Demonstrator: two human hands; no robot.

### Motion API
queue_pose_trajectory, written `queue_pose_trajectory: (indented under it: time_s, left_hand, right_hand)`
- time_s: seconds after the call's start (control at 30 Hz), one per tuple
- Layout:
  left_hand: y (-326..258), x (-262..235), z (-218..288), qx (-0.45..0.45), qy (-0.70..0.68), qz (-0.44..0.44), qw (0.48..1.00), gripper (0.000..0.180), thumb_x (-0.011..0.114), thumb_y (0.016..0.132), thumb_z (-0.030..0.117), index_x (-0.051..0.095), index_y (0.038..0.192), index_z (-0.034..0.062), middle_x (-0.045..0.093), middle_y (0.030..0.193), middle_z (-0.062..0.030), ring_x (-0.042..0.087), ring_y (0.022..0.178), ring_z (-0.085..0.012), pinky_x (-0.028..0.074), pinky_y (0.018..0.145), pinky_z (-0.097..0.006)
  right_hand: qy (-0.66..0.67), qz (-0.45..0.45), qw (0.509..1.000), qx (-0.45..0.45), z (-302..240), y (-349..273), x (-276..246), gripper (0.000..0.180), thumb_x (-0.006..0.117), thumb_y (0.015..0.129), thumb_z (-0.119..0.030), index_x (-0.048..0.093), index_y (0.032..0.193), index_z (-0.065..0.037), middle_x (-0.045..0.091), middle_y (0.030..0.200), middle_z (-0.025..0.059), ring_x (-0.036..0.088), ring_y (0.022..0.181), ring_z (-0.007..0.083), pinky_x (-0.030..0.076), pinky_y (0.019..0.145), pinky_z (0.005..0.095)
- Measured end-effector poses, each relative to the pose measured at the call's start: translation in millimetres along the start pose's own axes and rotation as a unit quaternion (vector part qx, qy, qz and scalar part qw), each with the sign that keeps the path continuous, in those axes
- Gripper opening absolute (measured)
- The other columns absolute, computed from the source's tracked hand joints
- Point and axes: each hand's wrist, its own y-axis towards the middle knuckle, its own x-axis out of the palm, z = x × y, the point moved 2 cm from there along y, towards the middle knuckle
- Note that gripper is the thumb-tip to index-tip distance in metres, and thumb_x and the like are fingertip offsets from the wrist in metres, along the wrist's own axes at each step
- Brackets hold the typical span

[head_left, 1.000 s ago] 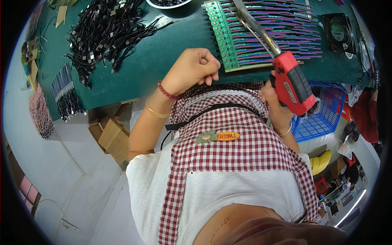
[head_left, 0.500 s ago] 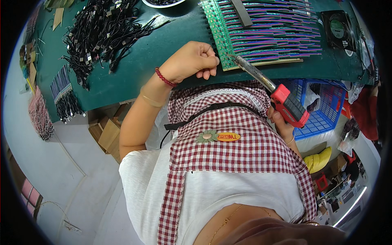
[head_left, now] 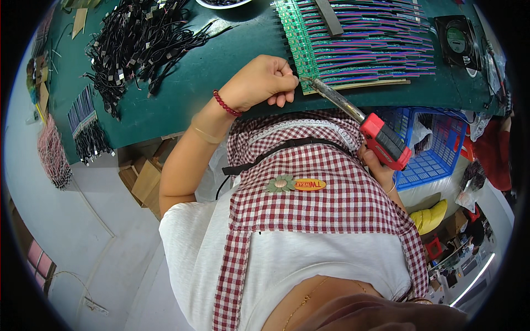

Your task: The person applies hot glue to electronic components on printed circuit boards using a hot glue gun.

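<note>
My left hand (head_left: 264, 84), with a red bead bracelet on the wrist, is pinched closed at the left edge of a panel of green circuit boards (head_left: 302, 58). Whatever its fingertips hold is too small or hidden to name. My right hand (head_left: 377, 165) grips a soldering iron (head_left: 383, 140) with a red and black handle, partly hiding the fingers. The iron slants up and left, its tip at the panel's near left corner, close beside my left fingertips. Rows of thin coloured wires (head_left: 375, 55) run right from the boards, and a grey bar (head_left: 329, 17) lies across them.
Black cables with metal plugs (head_left: 138, 49) are heaped on the green table (head_left: 221, 69) at left, near wire bundles (head_left: 88, 129) at its edge. A white bowl (head_left: 223, 4) sits behind. At right are a black fan (head_left: 457, 41) and, below the table, a blue crate (head_left: 430, 165).
The soldering iron has shifted slightly left, bringing its tip nearer to my left fingertips. My left hand has barely moved.
</note>
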Motion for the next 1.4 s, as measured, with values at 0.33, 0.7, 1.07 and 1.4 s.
queue_pose_trajectory:
  time_s: [0.33,0.7,1.07,1.4]
  left_hand:
    - [-0.8,0.2,-0.5,0.000,0.008,0.013,1.000,0.015,0.057,0.082,0.012,0.052,0.071,0.0021,0.060,0.061,-0.0057,0.053,0.047,-0.0056,0.038,0.040,-0.017]
    - [-0.2,0.3,0.6,-0.004,0.008,0.009,1.000,0.016,0.057,0.082,0.012,0.052,0.070,0.0025,0.060,0.061,-0.0056,0.053,0.046,-0.0057,0.038,0.039,-0.017]
    - [-1.0,0.2,1.5,-0.006,0.009,0.012,1.000,0.016,0.057,0.082,0.011,0.052,0.070,0.0024,0.060,0.060,-0.0058,0.053,0.046,-0.0059,0.038,0.039,-0.017]
    - [-3.7,2.7,4.3,-0.007,0.003,0.016,1.000,0.013,0.056,0.081,0.010,0.052,0.072,0.0020,0.060,0.062,-0.0061,0.053,0.047,-0.0062,0.039,0.040,-0.017]
  right_hand:
    - [0.049,0.025,0.998,0.021,-5.4,-6.7,2.0,0.022,0.063,0.081,-0.005,0.059,0.101,0.000,0.060,0.087,0.0044,0.056,0.077,0.0127,0.045,0.071,0.0273]
    - [0.019,0.002,1.000,0.004,2.1,-4.3,0.3,0.022,0.064,0.081,-0.006,0.059,0.102,0.000,0.060,0.088,0.0046,0.056,0.079,0.0127,0.046,0.072,0.0270]
    - [0.051,0.051,0.997,0.001,-7.8,0.3,3.6,0.049,0.060,0.083,-0.031,0.047,0.117,0.001,0.046,0.063,0.0030,0.038,0.052,0.0097,0.033,0.054,0.0259]
    - [0.111,0.076,0.990,-0.044,-18.1,13.7,5.4,0.049,0.059,0.084,-0.033,0.046,0.115,0.003,0.044,0.058,0.0036,0.038,0.048,0.0097,0.034,0.049,0.0252]
